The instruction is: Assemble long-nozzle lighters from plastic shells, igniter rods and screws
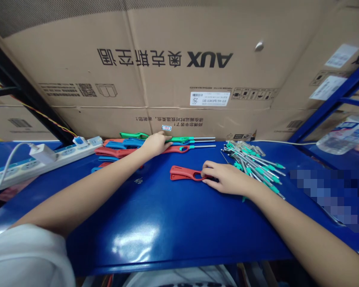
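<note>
My right hand (217, 175) has its fingers closed round the ring end of a red plastic handle shell (184, 173) that lies on the blue table (167, 223). At the back, my left hand (155, 144) rests on a row of lighters with metal tubes, its fingertips at a green lighter (179, 139); whether it grips one is unclear. A red lighter (116, 152) and a blue one (133, 142) lie partly under that hand. Beside my right hand is a heap of metal tubes with teal ends (260, 165).
A white power strip (68, 153) with plugs and cables lies at the back left. Behind the table stands a large cardboard sheet (167, 87). Blue metal posts (326, 107) and a clear plastic package (339, 137) are at the right. Small wires (138, 180) lie mid-table.
</note>
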Action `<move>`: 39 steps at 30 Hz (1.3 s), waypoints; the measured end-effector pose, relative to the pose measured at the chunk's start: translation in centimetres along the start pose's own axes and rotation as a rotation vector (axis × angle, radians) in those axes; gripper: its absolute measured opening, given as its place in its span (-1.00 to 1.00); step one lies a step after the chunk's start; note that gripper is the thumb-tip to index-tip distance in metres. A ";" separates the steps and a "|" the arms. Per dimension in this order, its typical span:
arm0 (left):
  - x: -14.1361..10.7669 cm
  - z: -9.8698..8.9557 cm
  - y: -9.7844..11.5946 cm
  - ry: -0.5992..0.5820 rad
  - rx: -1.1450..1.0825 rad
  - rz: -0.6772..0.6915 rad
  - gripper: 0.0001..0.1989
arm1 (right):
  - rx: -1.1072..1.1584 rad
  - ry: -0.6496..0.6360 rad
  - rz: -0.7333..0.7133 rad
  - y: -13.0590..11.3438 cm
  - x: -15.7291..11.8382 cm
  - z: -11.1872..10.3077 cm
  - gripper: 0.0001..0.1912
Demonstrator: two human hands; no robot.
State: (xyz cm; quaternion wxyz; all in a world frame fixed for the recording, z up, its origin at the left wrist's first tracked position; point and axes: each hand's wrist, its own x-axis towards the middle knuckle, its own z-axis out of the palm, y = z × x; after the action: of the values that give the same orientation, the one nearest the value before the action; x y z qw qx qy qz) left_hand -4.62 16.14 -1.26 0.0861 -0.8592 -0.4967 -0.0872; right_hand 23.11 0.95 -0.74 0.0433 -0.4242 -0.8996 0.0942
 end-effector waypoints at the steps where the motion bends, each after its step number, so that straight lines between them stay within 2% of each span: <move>1: -0.2 0.0 0.2 0.015 0.014 0.001 -0.53 | -0.001 0.000 0.000 0.0 0.0 0.0 -0.84; 6: -1.5 -0.1 1.4 0.072 0.048 0.089 -0.34 | -0.003 0.005 -0.004 -0.1 0.0 -0.1 -0.83; 11: -1.9 0.5 2.1 0.034 0.055 0.203 -0.43 | 0.002 0.008 -0.005 -0.1 -0.1 0.0 -0.83; 25: -1.4 0.9 1.7 0.074 0.017 0.222 -0.54 | -0.001 0.006 -0.002 -0.2 -0.1 0.0 -0.83; 33: -2.6 -1.5 3.2 0.089 -0.154 0.315 -0.73 | -0.031 0.014 -0.009 0.1 0.0 0.1 -0.80; 36: -4.3 -2.6 4.1 0.068 -0.242 0.352 -0.69 | -0.047 0.034 -0.017 0.3 0.0 0.1 -0.84; 39: -7.2 -3.4 5.0 0.019 -0.355 0.360 -0.67 | -0.046 0.066 -0.028 0.4 -0.1 0.1 -0.86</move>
State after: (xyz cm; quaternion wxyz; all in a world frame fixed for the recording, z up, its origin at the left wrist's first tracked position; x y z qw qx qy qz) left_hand -4.05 6.88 0.06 -0.0474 -0.9346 -0.3116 -0.1646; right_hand 23.48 1.12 -0.90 0.0646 -0.4152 -0.9055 0.0590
